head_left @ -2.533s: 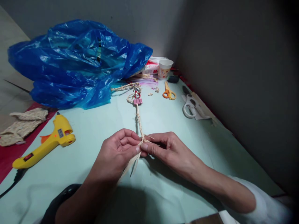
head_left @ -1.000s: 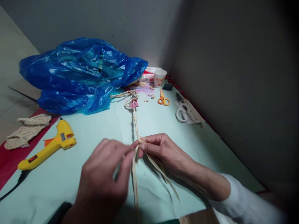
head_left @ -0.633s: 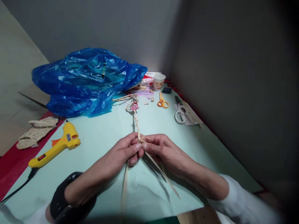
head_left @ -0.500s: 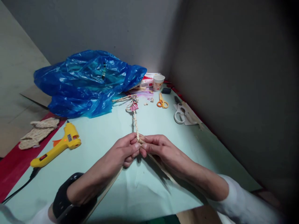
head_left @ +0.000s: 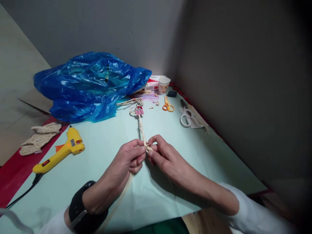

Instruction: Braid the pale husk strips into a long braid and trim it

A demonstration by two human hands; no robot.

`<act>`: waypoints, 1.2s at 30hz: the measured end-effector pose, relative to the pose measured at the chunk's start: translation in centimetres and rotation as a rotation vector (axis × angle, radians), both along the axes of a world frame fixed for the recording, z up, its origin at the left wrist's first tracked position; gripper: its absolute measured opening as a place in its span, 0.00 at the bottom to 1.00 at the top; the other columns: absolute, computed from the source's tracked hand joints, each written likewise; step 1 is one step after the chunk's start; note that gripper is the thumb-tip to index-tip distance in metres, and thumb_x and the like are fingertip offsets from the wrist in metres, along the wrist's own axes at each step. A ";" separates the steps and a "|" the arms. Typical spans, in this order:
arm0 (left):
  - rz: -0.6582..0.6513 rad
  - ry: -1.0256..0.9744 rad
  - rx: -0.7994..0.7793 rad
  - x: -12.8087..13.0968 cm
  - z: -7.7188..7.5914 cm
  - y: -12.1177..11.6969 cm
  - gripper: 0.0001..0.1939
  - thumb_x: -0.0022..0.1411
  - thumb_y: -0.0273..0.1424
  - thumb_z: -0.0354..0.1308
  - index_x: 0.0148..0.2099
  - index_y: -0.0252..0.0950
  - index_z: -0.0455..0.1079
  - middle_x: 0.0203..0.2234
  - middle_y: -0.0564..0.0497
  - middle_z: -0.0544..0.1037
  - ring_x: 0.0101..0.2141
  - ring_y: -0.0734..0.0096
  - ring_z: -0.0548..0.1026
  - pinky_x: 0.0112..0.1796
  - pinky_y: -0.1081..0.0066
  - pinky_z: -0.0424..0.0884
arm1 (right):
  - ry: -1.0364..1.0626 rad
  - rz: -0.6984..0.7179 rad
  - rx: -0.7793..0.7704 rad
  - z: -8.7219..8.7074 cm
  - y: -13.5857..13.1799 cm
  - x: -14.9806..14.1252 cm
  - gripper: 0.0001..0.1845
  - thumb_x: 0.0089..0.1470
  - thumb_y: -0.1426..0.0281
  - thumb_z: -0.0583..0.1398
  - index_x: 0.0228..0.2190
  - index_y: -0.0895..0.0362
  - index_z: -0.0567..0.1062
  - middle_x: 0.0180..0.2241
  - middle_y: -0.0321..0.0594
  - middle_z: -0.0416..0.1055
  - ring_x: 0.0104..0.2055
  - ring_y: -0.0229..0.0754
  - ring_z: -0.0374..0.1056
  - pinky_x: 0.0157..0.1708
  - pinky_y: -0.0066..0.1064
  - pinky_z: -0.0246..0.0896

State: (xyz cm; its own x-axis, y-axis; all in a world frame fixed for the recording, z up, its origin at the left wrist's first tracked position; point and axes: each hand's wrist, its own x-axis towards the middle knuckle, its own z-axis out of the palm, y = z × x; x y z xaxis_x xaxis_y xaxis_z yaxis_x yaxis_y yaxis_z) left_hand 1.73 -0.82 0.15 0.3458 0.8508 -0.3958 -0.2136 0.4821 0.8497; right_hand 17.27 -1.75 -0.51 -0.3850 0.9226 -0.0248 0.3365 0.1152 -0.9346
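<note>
A pale straw-coloured braid (head_left: 141,128) runs from a pink binder clip (head_left: 139,110) down to my two hands. My left hand (head_left: 133,156) pinches the braid's near end between thumb and fingers. From beneath it, a loose strand (head_left: 122,198) trails toward the table's front edge. My right hand (head_left: 162,154) grips a strand beside the braid with thumb and fingertips, its index finger bent and raised. Exactly how the strands cross is hidden by the fingertips.
On the left lie a yellow hot glue gun (head_left: 62,151) with its cord and a woven piece (head_left: 40,138). Behind is a blue plastic bag (head_left: 90,87). Orange-handled scissors (head_left: 167,105), a paper cup (head_left: 164,85) and white-handled scissors (head_left: 186,117) are toward the back right.
My right hand has shifted its grip, with the index finger now lifted and arched. The strand that hung under my right forearm no longer shows there. My left hand stays on the braid.
</note>
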 end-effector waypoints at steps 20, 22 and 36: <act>0.008 0.118 0.200 -0.9 -0.4 -0.8 0.08 0.60 0.35 0.56 0.35 0.35 0.64 0.15 0.63 0.55 0.18 0.82 0.47 0.21 0.75 0.42 | -0.695 -0.205 1.231 -1.0 -2.9 -2.4 0.13 0.58 0.83 0.53 0.28 0.63 0.75 0.24 0.42 0.68 0.27 0.40 0.54 0.25 0.33 0.48; 0.006 0.088 0.197 -1.1 -0.4 -0.8 0.08 0.58 0.33 0.58 0.37 0.35 0.64 0.17 0.61 0.61 0.18 0.82 0.49 0.21 0.75 0.43 | -0.660 -0.179 1.241 -1.4 -3.0 -2.4 0.13 0.59 0.83 0.51 0.31 0.64 0.75 0.26 0.43 0.70 0.28 0.39 0.56 0.26 0.32 0.52; 0.037 -0.002 0.257 -2.1 0.3 -0.7 0.17 0.59 0.33 0.57 0.50 0.36 0.61 0.23 0.55 0.71 0.17 0.83 0.53 0.20 0.77 0.44 | -0.192 0.167 0.152 2.4 1.3 -1.2 0.15 0.64 0.69 0.47 0.30 0.57 0.69 0.28 0.35 0.68 0.30 0.36 0.62 0.33 0.27 0.55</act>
State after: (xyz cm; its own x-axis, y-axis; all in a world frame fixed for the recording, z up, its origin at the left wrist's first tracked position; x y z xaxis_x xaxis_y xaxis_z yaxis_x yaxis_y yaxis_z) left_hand -0.35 -1.56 0.41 0.3126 0.9355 -0.1648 -0.2288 0.2425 0.9428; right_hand 16.11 -0.42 1.87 -0.5335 0.8455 0.0218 0.4701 0.3178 -0.8234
